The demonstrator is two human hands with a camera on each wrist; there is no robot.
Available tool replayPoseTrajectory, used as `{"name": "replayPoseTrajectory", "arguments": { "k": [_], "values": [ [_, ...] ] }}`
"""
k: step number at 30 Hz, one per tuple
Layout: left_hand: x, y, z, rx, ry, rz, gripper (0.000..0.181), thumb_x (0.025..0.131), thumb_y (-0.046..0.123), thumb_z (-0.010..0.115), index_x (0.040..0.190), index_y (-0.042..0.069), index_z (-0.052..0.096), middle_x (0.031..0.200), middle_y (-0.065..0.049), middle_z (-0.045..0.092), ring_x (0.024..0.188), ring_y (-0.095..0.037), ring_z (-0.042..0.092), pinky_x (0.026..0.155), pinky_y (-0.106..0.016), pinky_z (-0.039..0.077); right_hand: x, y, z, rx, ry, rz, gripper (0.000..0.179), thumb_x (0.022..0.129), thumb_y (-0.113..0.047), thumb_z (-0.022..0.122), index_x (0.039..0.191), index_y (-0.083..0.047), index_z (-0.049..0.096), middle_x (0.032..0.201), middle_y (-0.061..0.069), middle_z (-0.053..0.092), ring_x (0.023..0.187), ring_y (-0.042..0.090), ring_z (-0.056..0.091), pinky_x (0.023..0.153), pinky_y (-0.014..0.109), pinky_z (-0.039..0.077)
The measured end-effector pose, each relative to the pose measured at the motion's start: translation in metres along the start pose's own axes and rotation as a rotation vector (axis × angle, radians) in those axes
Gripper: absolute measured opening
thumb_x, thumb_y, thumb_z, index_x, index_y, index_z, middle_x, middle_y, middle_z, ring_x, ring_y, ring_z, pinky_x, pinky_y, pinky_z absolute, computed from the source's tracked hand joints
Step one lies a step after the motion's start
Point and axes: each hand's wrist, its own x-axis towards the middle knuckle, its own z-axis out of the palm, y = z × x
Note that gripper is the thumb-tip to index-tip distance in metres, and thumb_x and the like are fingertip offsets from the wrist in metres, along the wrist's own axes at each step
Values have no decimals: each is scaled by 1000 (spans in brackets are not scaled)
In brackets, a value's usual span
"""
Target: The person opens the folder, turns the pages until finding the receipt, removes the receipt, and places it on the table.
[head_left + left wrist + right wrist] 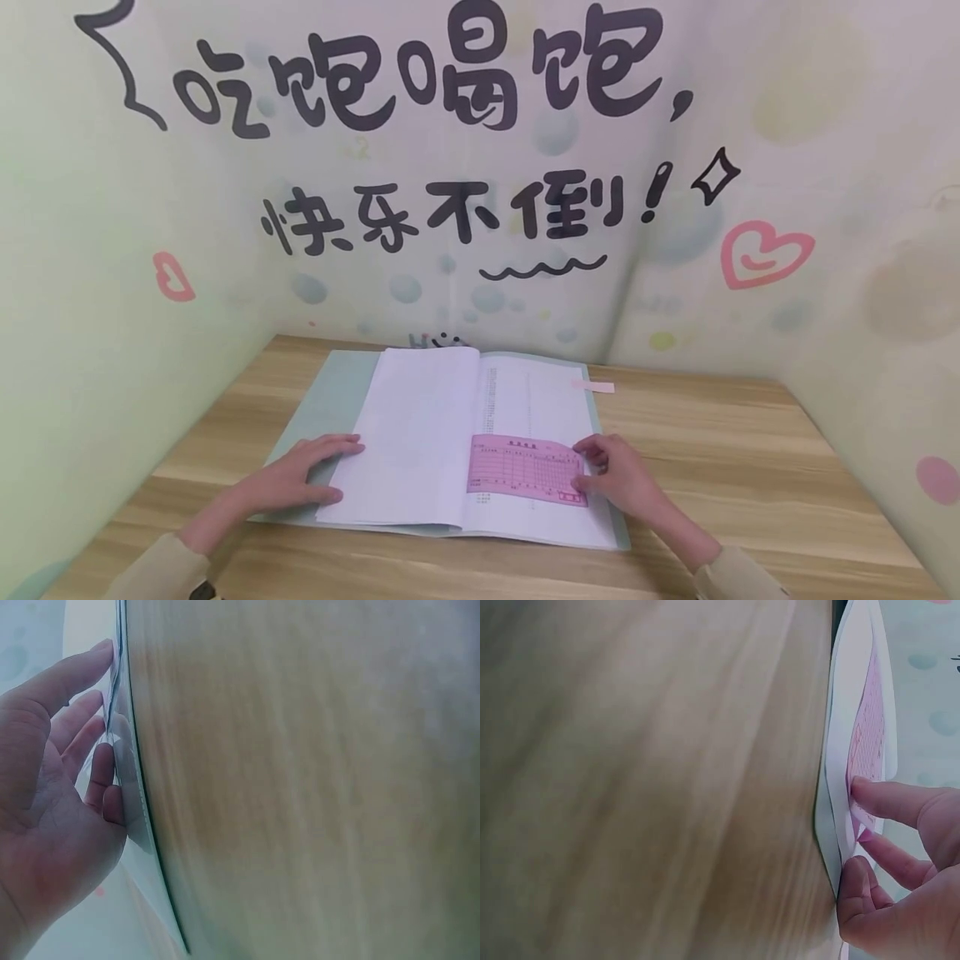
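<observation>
A pale green folder [352, 364] lies spread on the wooden table with white pages in it. Across the right page [534, 390] sits a pink printed form slip [525, 471], ruled like a receipt. My right hand [621, 482] pinches the slip's right edge; in the right wrist view, the thumb is on its printed face and a finger lies behind its corner. On the left side, my left hand [288, 481] rests with loosely spread fingers at the outer edge of the blank left page [408, 433]. The left wrist view shows those fingertips right at the page edges.
A small pale pink tab [598, 387] sticks out past the upper right edge of the folder. Wood tabletop [772, 492] extends on both sides. Behind the table stands a wall covering [450, 292] with large black lettering, and pale walls close in left and right.
</observation>
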Motion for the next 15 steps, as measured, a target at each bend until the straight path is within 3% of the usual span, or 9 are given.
{"name": "replayPoseTrajectory", "arguments": {
  "k": [7, 15],
  "values": [
    [0, 1, 0, 0, 8, 1, 59, 86, 40, 72, 137, 14, 56, 143, -11, 56, 129, -35, 49, 98, -44, 39, 1, 0, 0, 22, -18, -8, 42, 75, -9, 83, 112, -9, 65, 101, 2, 64, 94, 15, 59, 85, 32, 51],
    [0, 2, 2, 6, 36, 11, 58, 85, 38, 74, 135, 14, 58, 142, -10, 57, 128, -32, 50, 97, -41, 39, 3, 1, -1, 61, -35, -23, 56, 76, -6, 82, 126, -11, 57, 99, 2, 64, 87, 13, 57, 75, 23, 48]
  ]
}}
